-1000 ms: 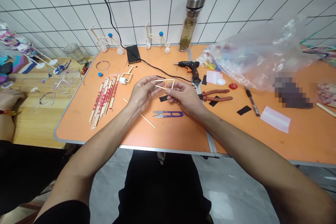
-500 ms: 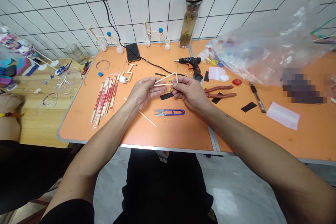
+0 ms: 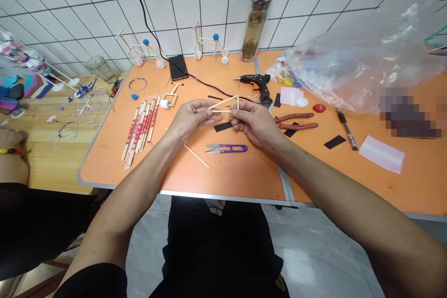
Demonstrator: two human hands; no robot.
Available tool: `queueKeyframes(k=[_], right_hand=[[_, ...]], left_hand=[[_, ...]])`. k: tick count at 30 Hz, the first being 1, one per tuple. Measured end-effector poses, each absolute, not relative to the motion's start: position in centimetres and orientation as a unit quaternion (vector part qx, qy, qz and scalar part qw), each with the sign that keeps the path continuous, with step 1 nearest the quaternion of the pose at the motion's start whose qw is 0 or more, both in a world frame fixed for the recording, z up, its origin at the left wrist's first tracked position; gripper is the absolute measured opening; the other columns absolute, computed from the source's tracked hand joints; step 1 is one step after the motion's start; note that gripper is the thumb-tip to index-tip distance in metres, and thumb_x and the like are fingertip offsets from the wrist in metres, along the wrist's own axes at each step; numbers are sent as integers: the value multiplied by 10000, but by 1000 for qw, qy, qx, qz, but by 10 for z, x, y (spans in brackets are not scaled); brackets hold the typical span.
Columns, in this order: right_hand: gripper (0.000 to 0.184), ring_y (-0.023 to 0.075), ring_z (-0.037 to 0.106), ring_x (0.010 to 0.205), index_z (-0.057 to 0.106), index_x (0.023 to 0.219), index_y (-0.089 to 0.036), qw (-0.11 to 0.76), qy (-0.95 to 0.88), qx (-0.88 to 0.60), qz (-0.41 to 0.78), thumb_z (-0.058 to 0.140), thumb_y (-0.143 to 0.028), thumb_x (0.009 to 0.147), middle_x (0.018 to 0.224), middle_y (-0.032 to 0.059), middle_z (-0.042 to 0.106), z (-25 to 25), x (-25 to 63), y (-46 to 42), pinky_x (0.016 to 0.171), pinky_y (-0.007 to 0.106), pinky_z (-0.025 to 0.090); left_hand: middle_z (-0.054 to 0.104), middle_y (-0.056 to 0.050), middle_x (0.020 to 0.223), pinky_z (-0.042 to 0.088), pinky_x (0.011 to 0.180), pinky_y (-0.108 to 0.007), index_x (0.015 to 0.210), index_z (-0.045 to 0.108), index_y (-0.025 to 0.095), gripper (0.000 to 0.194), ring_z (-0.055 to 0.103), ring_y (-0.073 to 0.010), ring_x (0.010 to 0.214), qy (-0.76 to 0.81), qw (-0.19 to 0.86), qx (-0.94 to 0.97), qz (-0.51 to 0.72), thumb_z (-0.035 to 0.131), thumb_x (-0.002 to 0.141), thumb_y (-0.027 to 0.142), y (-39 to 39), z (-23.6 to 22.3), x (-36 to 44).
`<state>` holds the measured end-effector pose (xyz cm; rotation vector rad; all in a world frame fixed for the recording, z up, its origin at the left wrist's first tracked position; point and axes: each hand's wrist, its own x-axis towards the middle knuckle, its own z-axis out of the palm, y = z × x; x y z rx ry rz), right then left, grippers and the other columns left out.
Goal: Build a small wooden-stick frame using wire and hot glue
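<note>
Between my two hands is a small triangular frame of thin wooden sticks (image 3: 223, 102), held above the orange table (image 3: 240, 177). My left hand (image 3: 193, 118) pinches its left corner between thumb and fingers. At the other end, my right hand (image 3: 253, 121) grips the right corner, where a short stick points up. Purple-handled thread snips (image 3: 226, 148) lie just below the hands. A loose thin stick (image 3: 196, 155) rests under my left wrist. Red-handled pliers (image 3: 296, 121) lie beside my right hand, and a black glue gun (image 3: 256, 84) sits beyond it.
Paper-wrapped chopsticks (image 3: 139, 130) lie at left, near a small stick frame with a white wheel (image 3: 165, 104). Behind stand two stick bicycle models (image 3: 209, 46), a phone (image 3: 178, 67) and a tea bottle (image 3: 258, 23). A plastic bag (image 3: 349, 56) and marker (image 3: 347, 129) are at right. Another person's arm (image 3: 12, 158) shows at left.
The stick frame has turned slightly in my hands, and my left fingers have closed in more around its corner. The view has shifted a little; the things on the table stay put.
</note>
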<state>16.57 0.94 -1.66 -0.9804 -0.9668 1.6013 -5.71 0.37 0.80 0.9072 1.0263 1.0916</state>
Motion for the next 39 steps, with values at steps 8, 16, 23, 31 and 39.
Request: queueKeyframes(k=[8,16,23,31,39], right_hand=[[317,87,634,631,791,812,-217,492,-401,-413,652,1037,-300,631,744,-15,721,-15,165,8,562,187,548],[303,91,639,616,805,822,-207,495,-409,-409,649,1016,-280,618,735,-6,733,-17,165,9,550,189,547],[309,93,640,630,808,804,-206,503,-400,-402,652,1030,-251,593,756,-10,726,-16,164,8,548,199,551],[315,90,642,612,816,838,-201,500,-405,-404,651,1024,-266,610,757,-7,740,-18,164,9,549,200,549],[296,93,651,622,806,824,-203,501,-405,-405,649,1010,-260,618,756,-8,734,-18,164,8,555,199,549]], left_hand=[[923,-144,1115,736,886,-297,1055,836,147,69,914,-205,905,460,607,415,498,885,1006,145,2,7,-54],[919,-101,1014,714,787,-252,1017,801,150,102,903,-186,835,470,586,410,518,883,962,123,3,10,-51],[922,-80,1005,717,813,-240,1030,804,162,124,901,-166,846,456,579,421,529,849,952,77,2,9,-49],[927,-87,1021,720,809,-260,1020,815,168,181,901,-183,872,439,565,441,542,947,897,157,3,6,-52],[925,-82,1008,730,864,-288,1015,814,179,178,906,-194,911,455,551,442,543,948,897,186,4,4,-52]])
